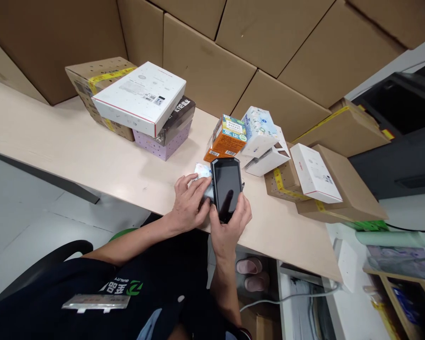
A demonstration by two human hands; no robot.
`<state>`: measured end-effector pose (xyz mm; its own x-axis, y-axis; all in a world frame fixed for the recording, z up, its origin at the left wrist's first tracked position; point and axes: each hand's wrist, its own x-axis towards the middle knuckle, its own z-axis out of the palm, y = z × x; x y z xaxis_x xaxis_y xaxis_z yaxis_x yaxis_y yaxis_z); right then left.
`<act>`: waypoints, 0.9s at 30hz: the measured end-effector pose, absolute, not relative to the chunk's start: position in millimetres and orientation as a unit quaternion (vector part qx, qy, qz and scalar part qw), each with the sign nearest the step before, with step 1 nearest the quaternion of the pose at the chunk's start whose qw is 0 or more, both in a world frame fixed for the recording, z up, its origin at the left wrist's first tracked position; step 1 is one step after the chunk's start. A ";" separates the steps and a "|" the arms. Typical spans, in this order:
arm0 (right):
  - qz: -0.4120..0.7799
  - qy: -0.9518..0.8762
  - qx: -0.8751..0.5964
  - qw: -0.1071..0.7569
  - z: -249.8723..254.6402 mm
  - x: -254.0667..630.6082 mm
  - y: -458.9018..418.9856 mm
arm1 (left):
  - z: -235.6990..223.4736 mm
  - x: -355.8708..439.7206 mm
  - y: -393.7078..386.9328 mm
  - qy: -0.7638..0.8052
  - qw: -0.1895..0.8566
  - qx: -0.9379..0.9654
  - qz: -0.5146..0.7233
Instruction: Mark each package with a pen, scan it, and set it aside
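My right hand (230,226) grips a black handheld device (228,184), much like a rugged phone, with the thumb on its lower left edge and the fingers along its right side. Its dark screen faces up and reflects a finger. Close against the device's left edge, my left hand (189,203) has its bent fingers on a small pale blue-and-white packet (202,170), partly covered by the fingers and the device. Just beyond the device stands an orange box (224,141) with a green and yellow top. Beside that box is a white box with blue print (260,127).
A white flat box (141,94) lies on stacked cartons at the left of the table (127,167). To the right, another white box (315,172) rests on brown cartons (340,189). Large cardboard boxes (205,66) line the back. A cable (290,298) hangs below the table.
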<state>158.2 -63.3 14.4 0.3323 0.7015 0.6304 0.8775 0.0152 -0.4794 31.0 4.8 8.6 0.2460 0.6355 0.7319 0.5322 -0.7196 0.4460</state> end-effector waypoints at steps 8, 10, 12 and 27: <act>-0.108 -0.576 -0.683 0.437 12.7 158.9 -63.3 | 9.4 30.5 4.6 0.369 0.065 0.782 0.498; -0.110 -0.576 -0.682 0.437 13.0 158.7 -63.5 | 9.4 30.8 4.5 0.368 0.064 0.781 0.501; -0.111 -0.576 -0.683 0.436 13.3 158.6 -63.7 | 9.2 31.1 4.4 0.364 0.066 0.780 0.504; -0.101 -0.574 -0.691 0.428 12.8 158.6 -64.0 | 5.8 32.3 5.5 0.366 0.081 0.773 0.512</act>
<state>158.6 -64.0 12.8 0.3214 0.7066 0.6304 0.8792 0.0246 -0.4759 32.3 5.5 5.8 0.2077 0.6485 0.7323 0.4831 -0.7190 0.4997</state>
